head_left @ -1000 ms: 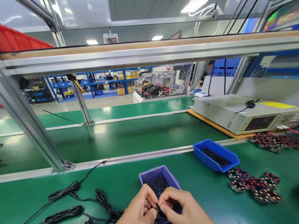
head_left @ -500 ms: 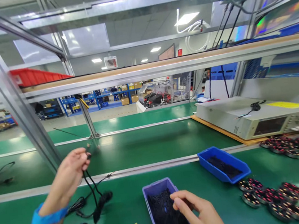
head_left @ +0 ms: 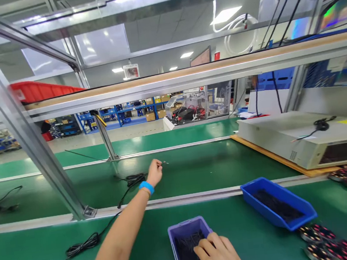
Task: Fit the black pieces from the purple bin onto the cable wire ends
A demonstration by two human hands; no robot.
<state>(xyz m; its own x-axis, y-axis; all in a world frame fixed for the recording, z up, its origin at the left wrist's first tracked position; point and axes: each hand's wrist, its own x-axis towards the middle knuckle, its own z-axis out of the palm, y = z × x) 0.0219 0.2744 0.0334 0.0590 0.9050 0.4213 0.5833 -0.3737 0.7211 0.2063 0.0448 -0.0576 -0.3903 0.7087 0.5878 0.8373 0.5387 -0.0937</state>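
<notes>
My left hand [head_left: 155,172] is stretched forward over the far green strip of the bench, its fingers closed on the end of a black cable. A thin tip sticks out to the right of the fingers. The coiled part of a black cable [head_left: 135,179] lies just left of that wrist. My right hand [head_left: 218,253] is over the purple bin [head_left: 173,248], fingers bent down toward the small black pieces [head_left: 189,254] inside. Whatever its fingertips pinch is hidden. More bundled black cable [head_left: 83,244] rests on the near bench, left of my left forearm.
A blue bin [head_left: 301,215] of black pieces stands right of the purple one. Round motor-like parts [head_left: 336,249] sit beside it. At the right is a grey instrument [head_left: 287,133] on a board. A metal post [head_left: 38,138] rises at the left; a shelf [head_left: 168,84] crosses above.
My left hand has moved right and forward, carrying the cable end, and a coil now lies on the far strip. My right hand has lowered, fingers curling down into the purple bin.
</notes>
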